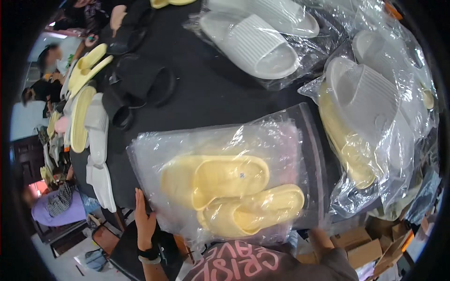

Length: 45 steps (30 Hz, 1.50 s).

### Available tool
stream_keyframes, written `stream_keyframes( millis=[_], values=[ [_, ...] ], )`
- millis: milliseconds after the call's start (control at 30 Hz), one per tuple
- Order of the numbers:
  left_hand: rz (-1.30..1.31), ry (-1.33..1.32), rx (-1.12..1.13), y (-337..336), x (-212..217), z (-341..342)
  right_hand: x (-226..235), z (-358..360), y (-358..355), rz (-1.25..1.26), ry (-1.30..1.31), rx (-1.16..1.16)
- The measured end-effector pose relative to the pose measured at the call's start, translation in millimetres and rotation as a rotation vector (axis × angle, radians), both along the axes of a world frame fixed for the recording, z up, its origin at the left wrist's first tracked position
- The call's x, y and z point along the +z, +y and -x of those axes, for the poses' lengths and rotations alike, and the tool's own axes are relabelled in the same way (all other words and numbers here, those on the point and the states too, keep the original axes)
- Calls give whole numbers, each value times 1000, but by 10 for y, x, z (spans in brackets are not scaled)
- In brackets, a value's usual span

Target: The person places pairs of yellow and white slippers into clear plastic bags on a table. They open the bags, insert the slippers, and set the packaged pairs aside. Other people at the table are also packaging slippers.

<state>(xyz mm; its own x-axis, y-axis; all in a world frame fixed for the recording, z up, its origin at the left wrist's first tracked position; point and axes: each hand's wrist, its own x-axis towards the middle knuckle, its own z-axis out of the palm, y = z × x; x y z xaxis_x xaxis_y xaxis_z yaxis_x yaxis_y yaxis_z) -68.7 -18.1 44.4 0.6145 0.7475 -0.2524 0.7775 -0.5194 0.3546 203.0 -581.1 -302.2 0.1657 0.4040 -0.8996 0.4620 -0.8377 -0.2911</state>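
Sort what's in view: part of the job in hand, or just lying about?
In the job:
left hand, open at the bag's left edge
clear plastic bag
two front yellow slippers, apparently inside it

Lying about, seemingly:
bagged grey slippers, far side and right
black slippers, upper left
white slippers, left
cardboard boxes, lower right

A worktop [201, 100] spreads away from the person. At its near edge, in the middle, a pair of slippers [232, 175] lies side by side inside a plastic bag [154, 145]. The left hand [144, 222] is just beside the bag's near left corner. On the far side, right of centre, is a bagged pair [253, 44]; along the right lies a heap of bagged slippers [363, 86]. Loose slippers [97, 140] line the left edge, with further loose ones [161, 86] just inward. Cardboard boxes [363, 250] stand below the worktop, near right.
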Motion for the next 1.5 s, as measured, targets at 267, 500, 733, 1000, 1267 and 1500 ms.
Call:
stream_keyframes(
  millis=[267,500,733,1000,1267,1500],
  values=[
    [-140,-277,22,-84,-391,341,-245,-108,-63,-365,-113,25],
    [-119,-285,83,-6,-437,200,795,-58,-36,-367,-275,-44],
    [-392,-577,7,-61,-278,168,2987,-413,-175,-692,-320,-564],
    [108,-512,107,-437,-125,-332,3943,-1039,830,-1372,-343,-525],
    [582,-915,184,-1120,-150,-391,3629,-1247,2216,-1299,-64,-495],
    [799,-1350,335,-859,-70,-463,3939,-1193,2525,-1485,83,-687]
  ],
)
